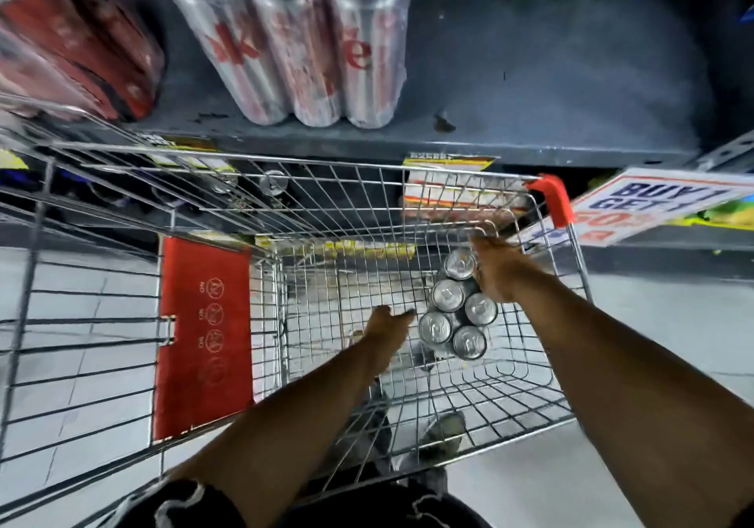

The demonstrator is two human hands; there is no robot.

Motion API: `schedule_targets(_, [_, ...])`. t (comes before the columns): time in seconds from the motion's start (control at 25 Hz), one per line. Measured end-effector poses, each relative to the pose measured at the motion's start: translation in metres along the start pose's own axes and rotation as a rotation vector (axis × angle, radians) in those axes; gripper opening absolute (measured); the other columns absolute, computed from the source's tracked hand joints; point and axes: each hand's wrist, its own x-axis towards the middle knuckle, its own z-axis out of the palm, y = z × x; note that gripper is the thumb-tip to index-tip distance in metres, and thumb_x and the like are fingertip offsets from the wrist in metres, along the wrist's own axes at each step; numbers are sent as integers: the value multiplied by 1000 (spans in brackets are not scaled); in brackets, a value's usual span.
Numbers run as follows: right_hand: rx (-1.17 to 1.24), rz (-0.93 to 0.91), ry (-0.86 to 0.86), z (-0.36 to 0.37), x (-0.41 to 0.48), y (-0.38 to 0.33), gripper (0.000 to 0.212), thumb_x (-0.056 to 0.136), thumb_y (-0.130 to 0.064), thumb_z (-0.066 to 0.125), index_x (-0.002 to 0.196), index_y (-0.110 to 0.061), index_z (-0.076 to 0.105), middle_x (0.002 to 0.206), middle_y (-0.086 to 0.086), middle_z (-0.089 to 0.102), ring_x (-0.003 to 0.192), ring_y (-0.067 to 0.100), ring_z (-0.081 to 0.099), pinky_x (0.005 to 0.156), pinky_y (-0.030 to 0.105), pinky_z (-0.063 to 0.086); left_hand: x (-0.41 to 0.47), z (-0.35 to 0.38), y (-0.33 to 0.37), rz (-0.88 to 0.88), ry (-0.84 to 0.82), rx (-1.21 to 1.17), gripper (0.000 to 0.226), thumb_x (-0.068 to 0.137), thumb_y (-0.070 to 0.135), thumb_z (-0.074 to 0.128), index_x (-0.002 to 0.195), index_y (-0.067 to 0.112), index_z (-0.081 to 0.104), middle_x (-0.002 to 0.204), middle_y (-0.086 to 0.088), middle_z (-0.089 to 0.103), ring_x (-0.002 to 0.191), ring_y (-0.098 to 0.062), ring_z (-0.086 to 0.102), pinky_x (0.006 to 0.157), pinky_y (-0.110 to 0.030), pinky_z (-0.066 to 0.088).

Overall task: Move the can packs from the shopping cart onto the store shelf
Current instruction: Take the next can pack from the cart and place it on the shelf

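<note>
The right hand (495, 270) is down inside the shopping cart (408, 417), its fingers curled over the far edge of a can pack (459, 305); the fingertips are hidden behind the cans, so whether they truly grip it is hard to tell. The left hand (387, 325) hangs just beside the pack on its near left side, fingers spread apart and holding nothing, thumb pointing toward the cans without clearly touching them. The pack shows five silver tops in view and stands upright on the wire floor of the cart, toward the corner nearest the red handle cap (555, 201). Both bare forearms reach in over the near rim. A red flap (204, 335) lies against the cart's left side. Past the cart's far wall runs the store shelf (551, 90), its dark grey surface mostly bare on the right. On it at the left stands a wrapped pack of silver cans (302, 46) with red lettering, and beside that a red pack (77, 46), blurred. A promotion sign (653, 205) sticks out below the shelf edge at right.
</note>
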Motion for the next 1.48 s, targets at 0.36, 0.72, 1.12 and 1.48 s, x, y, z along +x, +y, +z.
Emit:
schedule_targets(0.36, [146,117,50,28,14,15,38,77,-9,68,114,-10,58,109,18,66,94,33,63,70,28,48,-18,71,-35,-117,-295,-281,11,84,19,63,81,10,56,59,0,39,46,-11,34,47,-24,21])
schedule_targets(0.72, [725,239,77,11,-31,-16,23,66,-21,77,85,-13,66,83,8,70,66,19,66,53,25,52,-41,-25,-8,85,69,-200,13,77,-5,64,87,-8,70,89,-21,70,81,-30,63,80,-41,53])
schedule_targets(1.12, [897,-44,444,-105,-108,-39,58,49,-55,66,95,-20,65,90,-1,72,75,15,66,63,28,51,-151,-93,118,530,284,-156,45,52,34,70,86,4,66,81,-8,63,73,-25,60,57,-31,48])
schedule_targets(1.48, [982,-159,812,-236,-113,-4,54,48,-50,72,94,-25,58,94,-3,66,90,20,65,84,42,53,-203,-61,249,762,181,-242,70,56,27,60,120,-3,54,107,-18,62,86,-24,54,62,-30,37])
